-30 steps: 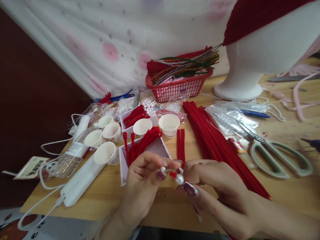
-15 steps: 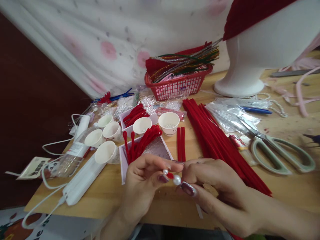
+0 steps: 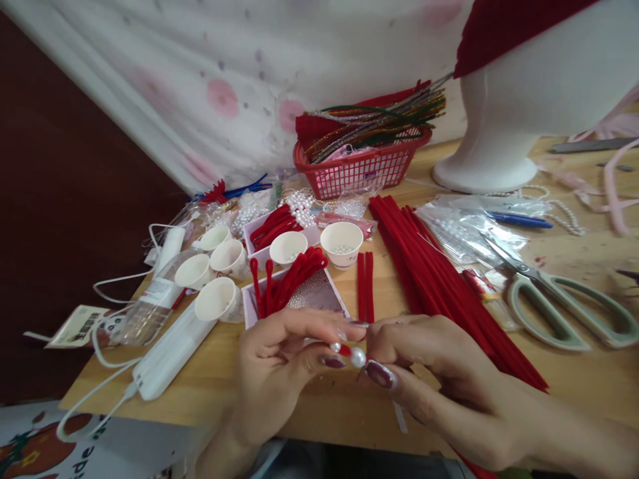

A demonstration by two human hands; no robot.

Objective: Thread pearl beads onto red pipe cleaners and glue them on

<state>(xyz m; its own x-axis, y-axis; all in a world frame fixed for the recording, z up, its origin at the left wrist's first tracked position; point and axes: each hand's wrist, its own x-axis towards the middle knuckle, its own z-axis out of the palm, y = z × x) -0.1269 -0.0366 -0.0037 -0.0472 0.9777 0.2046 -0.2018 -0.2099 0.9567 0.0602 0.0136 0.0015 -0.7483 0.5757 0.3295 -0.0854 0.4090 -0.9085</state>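
My left hand pinches one end of a short red pipe cleaner between thumb and finger, beside a small white pearl bead. A larger pearl bead sits on the pipe cleaner between my hands. On its other side, the thumb and fingers of my right hand close on the pipe cleaner; the part inside the grip is hidden. Both hands are just above the table's front part. Behind them, a white box contains looped red pipe cleaners and tiny beads.
Paper cups stand at centre and left, some with beads. Long red pipe cleaners lie right of centre, beside scissors. A red basket and a white mannequin stand are behind. A power strip lies left.
The camera view has shifted slightly, so the table's things appear a little farther right. Both hands keep their hold on the beaded pipe cleaner, with barely any movement.
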